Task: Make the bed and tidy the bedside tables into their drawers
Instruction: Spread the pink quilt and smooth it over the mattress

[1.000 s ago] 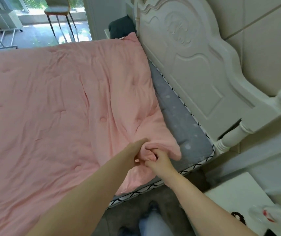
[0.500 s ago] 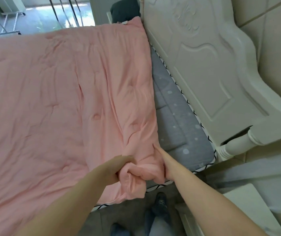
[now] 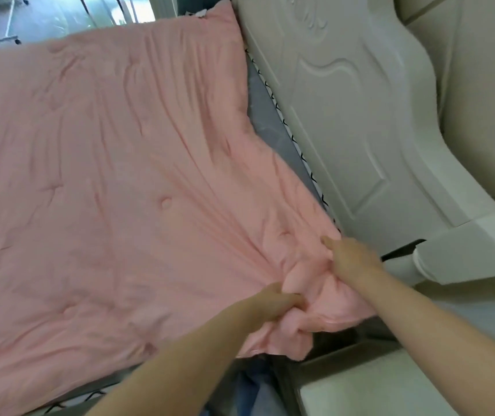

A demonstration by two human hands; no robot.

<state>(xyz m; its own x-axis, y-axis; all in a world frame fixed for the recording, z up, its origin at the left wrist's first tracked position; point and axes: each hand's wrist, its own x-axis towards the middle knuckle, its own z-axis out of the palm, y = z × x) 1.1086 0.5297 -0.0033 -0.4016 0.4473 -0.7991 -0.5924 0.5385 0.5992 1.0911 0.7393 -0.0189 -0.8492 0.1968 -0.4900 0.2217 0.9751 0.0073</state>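
Hands | left hand [image 3: 273, 301] and right hand [image 3: 352, 261] fingers clenched on pink quilt [image 3: 114, 181] corner; beside headboard [image 3: 360, 121]

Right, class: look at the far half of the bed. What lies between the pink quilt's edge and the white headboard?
In the head view, a bare strip of grey mattress with black-and-white trim separates the pink quilt from the headboard.
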